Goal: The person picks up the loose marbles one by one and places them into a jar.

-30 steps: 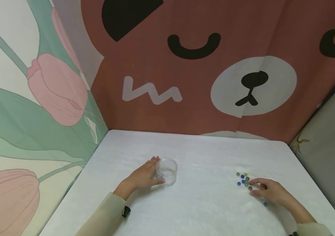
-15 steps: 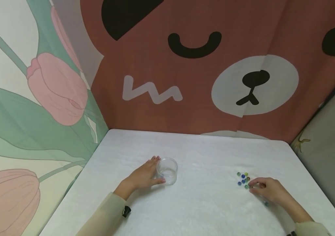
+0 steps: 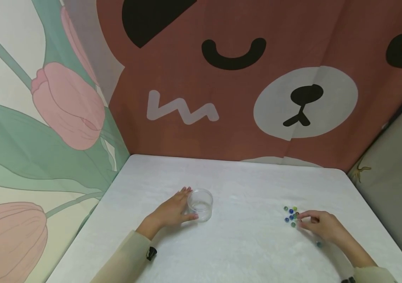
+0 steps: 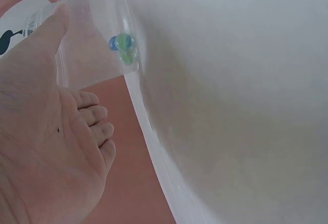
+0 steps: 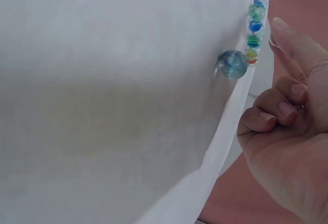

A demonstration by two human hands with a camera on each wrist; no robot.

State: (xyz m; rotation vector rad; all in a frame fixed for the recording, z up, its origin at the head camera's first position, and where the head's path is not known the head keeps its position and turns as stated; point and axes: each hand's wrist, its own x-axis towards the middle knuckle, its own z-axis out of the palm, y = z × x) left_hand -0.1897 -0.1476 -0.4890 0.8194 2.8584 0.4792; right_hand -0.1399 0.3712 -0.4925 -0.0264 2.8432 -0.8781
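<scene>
My left hand (image 3: 173, 211) is spread against the clear cup (image 3: 205, 214) on the white table (image 3: 239, 251), green and blue marbles (image 4: 124, 43) inside. My right hand (image 3: 322, 226) pinches a mostly hidden marble (image 5: 272, 41) just beside the loose marbles (image 3: 291, 211).

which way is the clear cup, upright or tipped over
Upright: in the head view, the clear cup stands base down on the white table, its round rim uppermost.

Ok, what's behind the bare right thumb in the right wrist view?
Past the thumb of the right hand shows a curved sliver, apparently a clear round glass marble, and part of the index finger. The thumb covers the rest; its colours can't be told.
</scene>
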